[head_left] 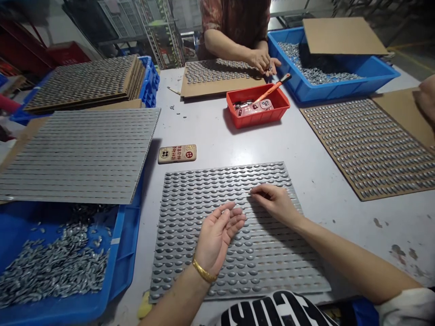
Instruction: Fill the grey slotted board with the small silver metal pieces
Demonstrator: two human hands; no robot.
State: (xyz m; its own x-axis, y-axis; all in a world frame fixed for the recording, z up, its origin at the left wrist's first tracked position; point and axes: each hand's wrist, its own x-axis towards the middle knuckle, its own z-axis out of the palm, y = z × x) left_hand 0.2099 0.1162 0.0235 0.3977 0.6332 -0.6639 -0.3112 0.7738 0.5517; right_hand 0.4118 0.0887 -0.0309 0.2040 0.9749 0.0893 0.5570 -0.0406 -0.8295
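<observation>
A flat grey board with slotted rows lies in front of me. Small oval metal pieces fill its left and far rows; the near right rows show bare slots. My left hand, a gold bracelet at its wrist, hovers palm up over the board, fingers loosely curled and apart. No piece is visible in it, though part of the palm is hidden. Over the board's right half, my right hand has thumb and forefinger pinched close to the surface. Whatever sits between those fingertips is too small to make out.
At left, a grey slotted board rests across a blue bin of loose metal pieces. Beyond my board are a phone and red tray. Co-workers' hands work near another blue bin and a brown board.
</observation>
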